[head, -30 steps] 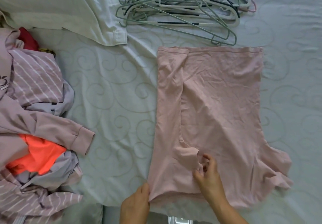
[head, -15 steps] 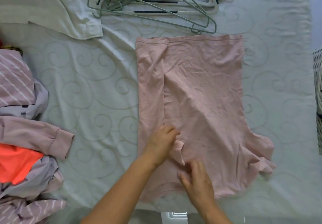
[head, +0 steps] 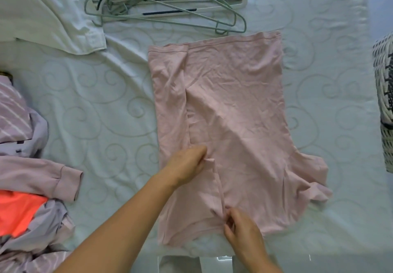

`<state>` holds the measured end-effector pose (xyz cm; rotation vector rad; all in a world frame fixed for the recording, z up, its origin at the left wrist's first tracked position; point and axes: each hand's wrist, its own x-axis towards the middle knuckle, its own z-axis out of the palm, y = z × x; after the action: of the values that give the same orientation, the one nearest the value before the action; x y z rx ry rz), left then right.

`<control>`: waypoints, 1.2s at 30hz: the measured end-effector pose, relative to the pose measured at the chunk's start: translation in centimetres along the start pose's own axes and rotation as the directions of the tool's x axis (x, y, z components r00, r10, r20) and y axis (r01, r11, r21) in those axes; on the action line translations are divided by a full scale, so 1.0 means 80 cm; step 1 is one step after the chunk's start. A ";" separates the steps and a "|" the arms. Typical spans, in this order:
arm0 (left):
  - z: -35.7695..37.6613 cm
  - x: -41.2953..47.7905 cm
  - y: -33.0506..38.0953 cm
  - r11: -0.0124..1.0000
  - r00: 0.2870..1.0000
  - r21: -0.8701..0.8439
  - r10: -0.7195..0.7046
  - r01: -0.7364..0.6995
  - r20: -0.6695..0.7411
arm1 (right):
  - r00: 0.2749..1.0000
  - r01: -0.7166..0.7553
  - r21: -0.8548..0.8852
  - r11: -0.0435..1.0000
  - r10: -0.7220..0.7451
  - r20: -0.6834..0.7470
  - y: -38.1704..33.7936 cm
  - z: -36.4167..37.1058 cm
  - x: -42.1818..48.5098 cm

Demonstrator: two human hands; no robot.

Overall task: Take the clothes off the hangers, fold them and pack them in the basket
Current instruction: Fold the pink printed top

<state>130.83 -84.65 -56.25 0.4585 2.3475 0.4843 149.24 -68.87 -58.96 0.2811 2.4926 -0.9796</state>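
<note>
left hand (head: 187,163) and right hand (head: 240,228) pinching pink shirt (head: 234,107) (folded sleeve)

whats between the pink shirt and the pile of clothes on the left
In the head view, only bare bedsheet with a swirl pattern lies between the pink shirt and the clothes pile; the left forearm crosses its near end.

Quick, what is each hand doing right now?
Left hand: fingers curled on the folded sleeve of the pink shirt.
Right hand: pinches the shirt near its bottom edge.
</note>
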 end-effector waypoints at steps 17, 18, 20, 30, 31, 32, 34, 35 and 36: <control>0.100 -0.076 -0.035 0.994 0.945 0.095 0.088 -0.061 -0.315 | 0.931 0.363 -0.188 0.913 -0.350 0.101 -0.020 0.000 0.011; 0.088 -0.064 -0.027 0.996 0.942 0.020 0.088 -0.086 -0.325 | 0.938 0.344 -0.133 0.929 -0.345 0.017 -0.018 -0.013 0.015; 0.057 -0.033 -0.004 0.984 0.938 -0.125 0.075 -0.124 -0.339 | 0.960 0.222 0.032 0.975 -0.212 -0.185 -0.004 -0.051 0.031; -0.045 0.203 0.164 0.999 0.981 -0.003 0.048 -0.049 -0.188 | 0.653 -0.608 0.580 0.543 0.757 -0.024 0.113 -0.196 0.085; -0.046 0.219 0.174 0.997 0.987 0.059 0.050 -0.041 -0.155 | 0.670 -0.625 0.571 0.532 0.741 0.043 0.113 -0.197 0.084; -0.046 0.233 0.182 0.994 0.993 0.107 0.033 -0.022 -0.109 | 0.683 -0.637 0.570 0.519 0.723 0.104 0.117 -0.195 0.082; -0.049 0.256 0.192 0.986 0.999 0.164 -0.020 0.028 -0.047 | 0.683 -0.651 0.638 0.412 0.685 0.255 0.119 -0.195 0.078; -0.052 0.264 0.195 0.984 0.998 0.172 -0.041 0.048 -0.043 | 0.684 -0.640 0.678 0.362 0.670 0.289 0.118 -0.198 0.078; -0.055 0.269 0.197 0.985 0.997 0.163 -0.055 0.063 -0.055 | 0.705 -0.609 0.703 0.366 0.656 0.269 0.116 -0.205 0.077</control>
<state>115.75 -62.27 -57.91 0.4553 2.4535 0.2784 141.61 -50.69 -56.73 1.4461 1.5405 -1.5698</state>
